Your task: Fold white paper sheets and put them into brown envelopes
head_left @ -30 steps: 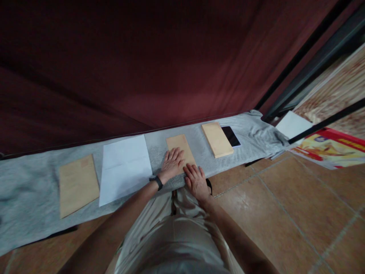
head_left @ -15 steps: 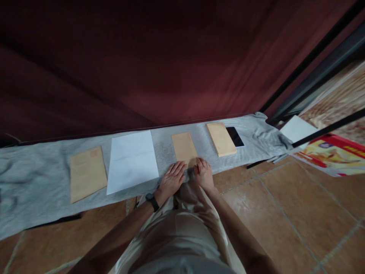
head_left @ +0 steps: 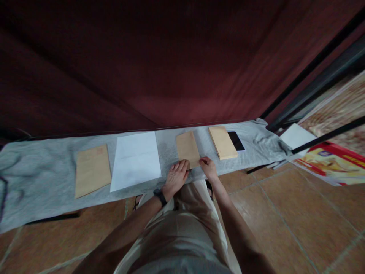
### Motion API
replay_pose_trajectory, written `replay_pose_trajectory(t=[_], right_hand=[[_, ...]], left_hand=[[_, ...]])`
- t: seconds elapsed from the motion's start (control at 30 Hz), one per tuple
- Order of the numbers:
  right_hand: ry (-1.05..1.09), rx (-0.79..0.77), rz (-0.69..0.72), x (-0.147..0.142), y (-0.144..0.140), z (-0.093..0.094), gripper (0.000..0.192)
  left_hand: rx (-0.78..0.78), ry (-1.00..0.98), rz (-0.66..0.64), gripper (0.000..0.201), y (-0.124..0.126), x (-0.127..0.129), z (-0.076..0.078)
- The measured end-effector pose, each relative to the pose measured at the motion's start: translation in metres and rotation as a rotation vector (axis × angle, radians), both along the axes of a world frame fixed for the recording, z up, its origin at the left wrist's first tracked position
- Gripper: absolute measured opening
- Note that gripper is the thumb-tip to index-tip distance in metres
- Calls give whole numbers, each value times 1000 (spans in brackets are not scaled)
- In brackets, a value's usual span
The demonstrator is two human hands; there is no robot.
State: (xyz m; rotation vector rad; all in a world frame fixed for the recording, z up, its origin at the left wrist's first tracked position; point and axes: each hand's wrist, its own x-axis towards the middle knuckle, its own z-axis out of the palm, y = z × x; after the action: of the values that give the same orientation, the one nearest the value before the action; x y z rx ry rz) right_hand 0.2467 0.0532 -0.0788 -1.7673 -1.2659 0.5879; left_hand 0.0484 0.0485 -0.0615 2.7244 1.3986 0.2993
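Note:
A single brown envelope (head_left: pixel 187 148) lies on the grey cloth (head_left: pixel 42 179) that covers a long narrow bench in front of me. My left hand (head_left: pixel 176 178), with a black band on its wrist, rests flat with its fingertips on the envelope's near left corner. My right hand (head_left: pixel 209 168) is curled, and its fingers pinch the envelope's near right corner. Both hands are at the bench's near edge, above my knees.
A stack of brown envelopes (head_left: pixel 222 142) and a black phone (head_left: pixel 236 140) lie to the right. A white sheet (head_left: pixel 136 160) and another brown envelope (head_left: pixel 92 170) lie to the left. A dark red curtain (head_left: pixel 142 68) hangs behind. A colourful poster (head_left: pixel 330 161) lies on the tiled floor.
Both hands slid back from on top of the envelope to its near edge. My right hand went from flat to curled at the corner. The view shifted a little.

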Motion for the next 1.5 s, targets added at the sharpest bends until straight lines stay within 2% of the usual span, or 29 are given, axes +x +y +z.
replay_pose_trajectory(t=[0.1,0.2,0.27,0.33,0.43,0.57,0.6,0.67,0.8,0.97,1.1,1.3,1.4,1.5], right_hand=[[126,52,18,-11,-1,19,28],[284,97,62,-25,-1,40,30],[331,110,123,-33,0,51,32],[326,133,161,-39,0,55,34],[241,168,140,-43,-2,48,33],[168,101,77,-44,-10,25,35],[171,75,65,-44,-12,18,36],[213,19,58,-44,-15,5,38],[401,-67,55,-47,-14,-12,47],[581,-55,26,-46,-9,-16,50],[564,-52,34,-42,-11,-15,51],[477,-41,95,-39,-19,-17,48],[440,-23,108,-40,-24,-16,46],[448,2,99,-42,-28,-7,44]], left_hand=[[-15,1,48,47,3,6,14],[-127,-51,104,43,8,10,28],[-230,-167,194,37,12,13,34],[-323,-370,334,29,17,15,36],[-498,-838,504,21,22,17,34],[-876,-1549,561,26,17,20,22],[-961,-1655,579,26,14,22,18],[-1074,-1745,624,25,8,25,12],[-1133,-1736,663,19,0,30,5],[-1145,-1686,678,17,2,23,5],[-1059,-1632,707,15,7,10,6],[-924,-1443,697,18,13,1,10],[-754,-1244,630,18,13,-1,22],[-390,-805,447,34,11,-4,41]])
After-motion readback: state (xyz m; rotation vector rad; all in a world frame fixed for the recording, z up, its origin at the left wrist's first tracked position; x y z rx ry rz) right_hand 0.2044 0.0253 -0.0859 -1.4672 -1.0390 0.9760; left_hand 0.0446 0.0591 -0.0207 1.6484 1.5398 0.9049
